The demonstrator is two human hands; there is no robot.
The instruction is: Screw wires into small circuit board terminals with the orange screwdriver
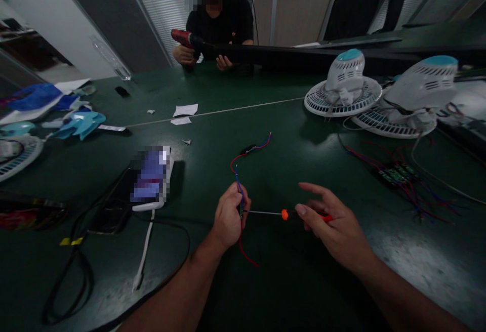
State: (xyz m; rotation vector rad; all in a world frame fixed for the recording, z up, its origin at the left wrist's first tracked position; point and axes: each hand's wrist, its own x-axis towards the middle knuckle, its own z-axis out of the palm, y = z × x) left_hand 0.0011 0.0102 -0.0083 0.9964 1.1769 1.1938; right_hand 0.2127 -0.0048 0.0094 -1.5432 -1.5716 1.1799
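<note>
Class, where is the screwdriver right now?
In the head view, the screwdriver is in the right hand, just below and right of centre, its metal shaft pointing at the left hand.

Bare metal, smooth plastic, matt paper

Screwdriver (284, 214) between left hand (230, 215) and right hand (337, 228): slim smooth metal shaft, plastic collar. Red wire (244, 252) below left hand: smooth plastic sheath. Small board (241, 210) in left hand: mostly covered, finish unclear. Bench (212, 114) under both: smooth, low sheen, glare beside right forearm (402, 286). Fan housings (345, 75) beyond right hand: moulded plastic. Paper scraps (185, 110) ahead of left hand: matt. Dark phone (112, 208) left of left hand: glossy.
</note>
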